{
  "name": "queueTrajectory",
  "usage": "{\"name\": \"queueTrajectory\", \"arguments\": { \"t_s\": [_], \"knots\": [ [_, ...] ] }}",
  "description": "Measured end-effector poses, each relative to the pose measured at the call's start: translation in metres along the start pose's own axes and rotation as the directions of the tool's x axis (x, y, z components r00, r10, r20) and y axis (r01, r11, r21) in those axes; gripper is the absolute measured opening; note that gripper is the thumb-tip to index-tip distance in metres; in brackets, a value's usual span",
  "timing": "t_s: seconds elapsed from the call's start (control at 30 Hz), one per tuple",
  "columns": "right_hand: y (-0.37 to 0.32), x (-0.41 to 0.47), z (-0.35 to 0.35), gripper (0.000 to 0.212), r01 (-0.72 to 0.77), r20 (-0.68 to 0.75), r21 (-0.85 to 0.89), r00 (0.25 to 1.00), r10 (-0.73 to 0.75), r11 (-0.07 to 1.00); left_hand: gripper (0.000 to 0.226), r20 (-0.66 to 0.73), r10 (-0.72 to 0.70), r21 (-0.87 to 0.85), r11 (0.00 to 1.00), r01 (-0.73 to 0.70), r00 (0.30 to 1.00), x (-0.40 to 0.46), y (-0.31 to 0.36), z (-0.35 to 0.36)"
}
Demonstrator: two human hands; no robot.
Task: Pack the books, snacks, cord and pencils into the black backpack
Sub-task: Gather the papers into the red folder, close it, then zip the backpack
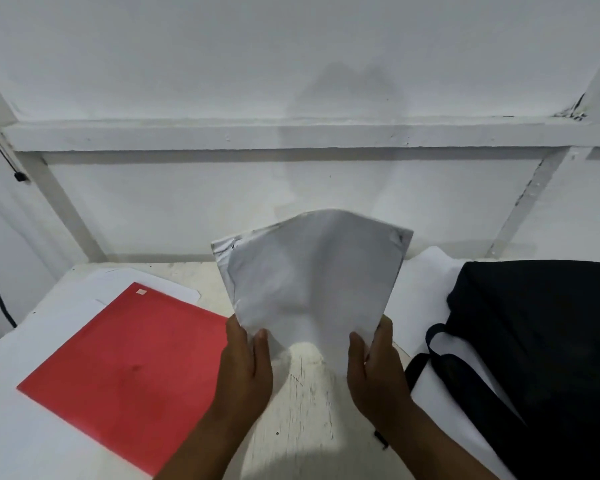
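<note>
Head view shows one tabletop (pixel 302 410) with white sheets over much of it. One black backpack (pixel 541 341) lies at its right side, just beside the right hand (pixel 378 372) and farther from the left hand (pixel 246 365). One red book (pixel 129 368) lies flat on the left, its long axis running from near left to far right, just left of the left hand. One thin white book (pixel 312 275) is held upright above the tabletop's middle, its long axis pointing away from the person, its far end sagging. Each hand pinches a near corner of it, thumb on top. My judgement: it must travel rightward to the backpack, whose opening I cannot see. No snacks, cord or pencils are visible.
</note>
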State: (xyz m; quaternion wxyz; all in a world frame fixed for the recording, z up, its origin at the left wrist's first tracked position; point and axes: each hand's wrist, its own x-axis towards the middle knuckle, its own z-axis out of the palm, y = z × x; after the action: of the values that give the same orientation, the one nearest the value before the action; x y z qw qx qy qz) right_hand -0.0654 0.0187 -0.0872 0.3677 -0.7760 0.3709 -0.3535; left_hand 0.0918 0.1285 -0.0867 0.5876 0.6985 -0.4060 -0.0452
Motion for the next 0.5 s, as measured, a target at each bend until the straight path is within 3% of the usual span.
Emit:
{"name": "queueTrajectory", "arguments": {
  "t_s": [0.17, 0.37, 0.5],
  "knots": [
    [0.008, -0.014, 0.001, 0.050, -0.140, 0.106, -0.071, 0.984, 0.147, 0.988, 0.021, 0.093, -0.163, 0.192, 0.971, 0.143, 0.982, -0.015, -0.030, 0.007],
    [-0.001, -0.013, -0.003, 0.058, -0.157, 0.035, -0.121, 0.986, 0.162, 0.980, 0.027, 0.083, -0.108, 0.136, 0.986, 0.096, 0.991, -0.004, -0.013, -0.003],
    [0.003, -0.019, -0.001, 0.051, -0.239, 0.138, -0.133, 0.957, 0.257, 0.962, 0.021, 0.123, -0.203, 0.197, 0.964, 0.177, 0.971, -0.023, -0.022, 0.000]
  ]
}}
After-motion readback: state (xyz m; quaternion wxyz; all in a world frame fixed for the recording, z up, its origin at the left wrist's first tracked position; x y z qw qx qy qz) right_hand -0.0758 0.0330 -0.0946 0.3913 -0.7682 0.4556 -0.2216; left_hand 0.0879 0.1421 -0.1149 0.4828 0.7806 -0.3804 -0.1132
